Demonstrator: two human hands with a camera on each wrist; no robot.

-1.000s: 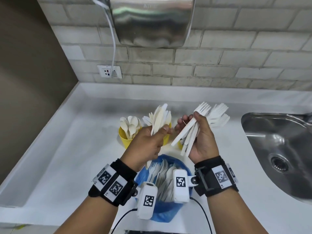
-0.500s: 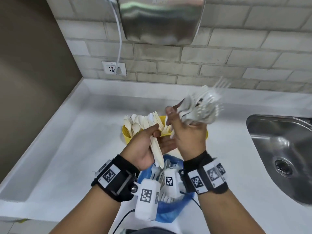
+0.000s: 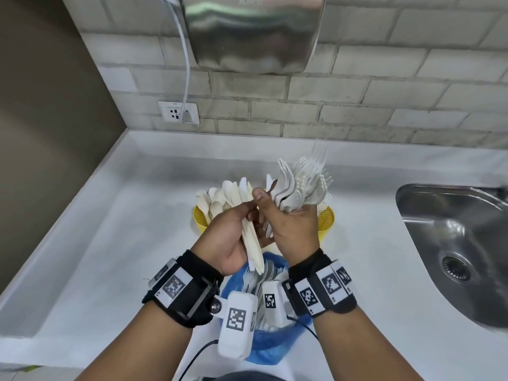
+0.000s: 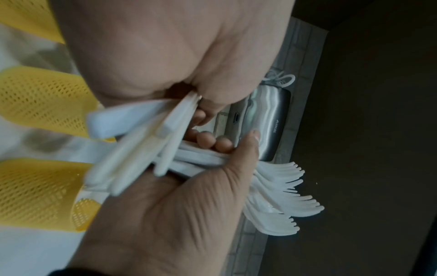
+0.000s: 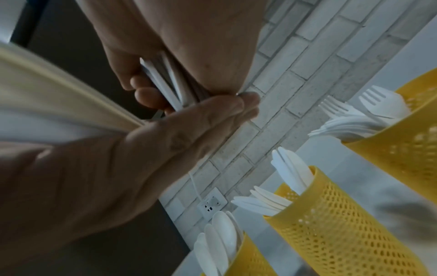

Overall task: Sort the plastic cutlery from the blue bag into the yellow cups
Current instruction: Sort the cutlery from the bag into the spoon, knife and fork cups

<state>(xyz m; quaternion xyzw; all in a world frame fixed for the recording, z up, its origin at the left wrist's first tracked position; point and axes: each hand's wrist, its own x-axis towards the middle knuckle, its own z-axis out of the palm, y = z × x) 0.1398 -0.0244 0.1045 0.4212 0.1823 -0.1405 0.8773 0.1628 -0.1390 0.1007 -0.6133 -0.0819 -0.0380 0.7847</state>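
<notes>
Both hands meet above the blue bag [image 3: 270, 342], which holds more white cutlery. My left hand [image 3: 232, 232] grips a few cream plastic knives [image 3: 252, 244], blades up and handles slanting down toward the bag. My right hand [image 3: 292, 229] grips a bundle of white forks [image 3: 301, 182] with the tines up; its thumb touches the knives. In the left wrist view the forks [image 4: 281, 198] fan out of the right fist. Behind the hands stand yellow mesh cups: spoons [image 5: 221, 242] in the left cup [image 3: 200, 219], knives in the middle cup [image 5: 331, 224], forks in the right cup [image 3: 326, 219].
A steel sink [image 3: 453, 243] is sunk into the white counter [image 3: 110, 257] on the right. On the brick wall hang a steel hand dryer [image 3: 255, 31] and a socket [image 3: 178, 112] with a white cable. A dark wall closes the left side.
The hands have come together over the bag. The right hand has turned its forks from slanting right to upright. The left hand has lowered the knives, handles toward the bag.
</notes>
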